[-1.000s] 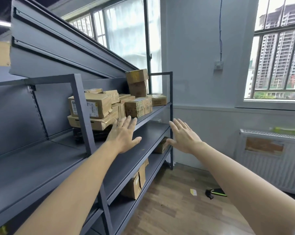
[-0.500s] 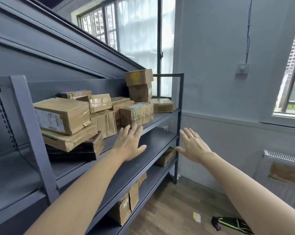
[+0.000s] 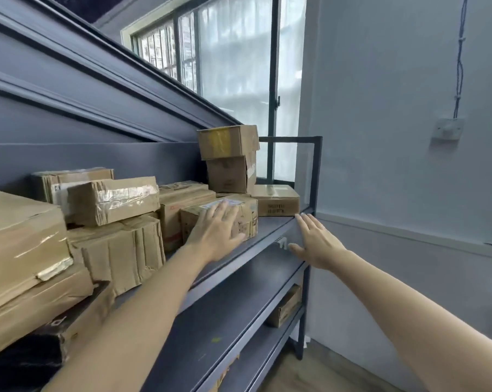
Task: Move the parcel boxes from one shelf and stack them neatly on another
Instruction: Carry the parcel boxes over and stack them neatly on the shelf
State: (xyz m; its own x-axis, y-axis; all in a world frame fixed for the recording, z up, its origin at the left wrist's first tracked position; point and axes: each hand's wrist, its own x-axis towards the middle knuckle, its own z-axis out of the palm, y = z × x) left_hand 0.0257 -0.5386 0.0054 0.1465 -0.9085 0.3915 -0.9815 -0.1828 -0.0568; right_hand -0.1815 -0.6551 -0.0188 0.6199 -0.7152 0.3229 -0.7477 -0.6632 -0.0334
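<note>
Several brown parcel boxes crowd the upper shelf (image 3: 270, 227) of a dark grey rack. My left hand (image 3: 215, 234) reaches with straight fingers onto a small taped box (image 3: 246, 219) at the shelf's front; it seems to touch the box's near face and top. My right hand (image 3: 314, 241) hovers open just past the shelf's front edge, to the right of that box, holding nothing. Behind stand two stacked boxes (image 3: 229, 158) and a flat box (image 3: 276, 203) at the far end. A crumpled box (image 3: 120, 250) and a large box (image 3: 18, 241) lie nearer to me.
The middle shelf (image 3: 225, 312) below shows bare dark surface. A box (image 3: 286, 306) sits on the lowest shelf near the rack's end post (image 3: 314, 193). A window lies behind the rack, a pale wall with a switch box (image 3: 447, 128) to the right.
I have moved closer to the rack. Both hands went forward and up: the left now reaches the small taped box, the right has come level with the upper shelf's edge.
</note>
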